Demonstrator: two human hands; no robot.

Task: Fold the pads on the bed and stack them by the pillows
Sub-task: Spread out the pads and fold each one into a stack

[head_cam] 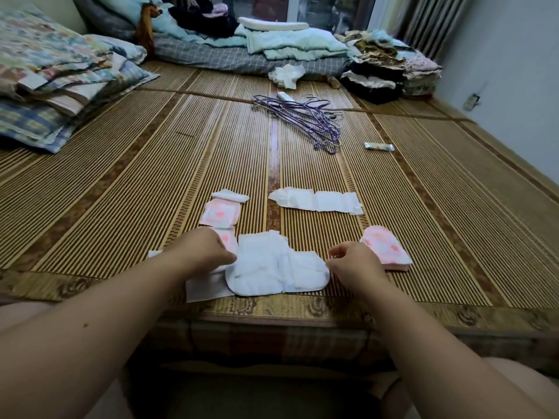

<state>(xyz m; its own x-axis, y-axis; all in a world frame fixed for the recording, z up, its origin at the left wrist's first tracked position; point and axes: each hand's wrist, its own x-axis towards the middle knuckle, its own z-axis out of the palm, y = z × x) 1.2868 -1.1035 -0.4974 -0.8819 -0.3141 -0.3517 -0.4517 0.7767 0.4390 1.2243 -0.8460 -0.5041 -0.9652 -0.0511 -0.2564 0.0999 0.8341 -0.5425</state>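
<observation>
Head view: white pad [276,269] flanked by both hands at bed [423,207] near edge.

Head view, detail: pad is laid open w/ long axis running left–right, between left hand [201,251] and right hand [355,263]. Left hand is curled, fingertips at pad's left end, approx. touching; grip can't be confirmed. Right hand is loosely pinched just off pad's right end, nothing seen held. Both are about equally near, so an end-to-end fold is judged likely. Pillows [57,83] lie far-left of pad, well apart.

Bare forearms, no sleeves; a small mole on the left.
</observation>
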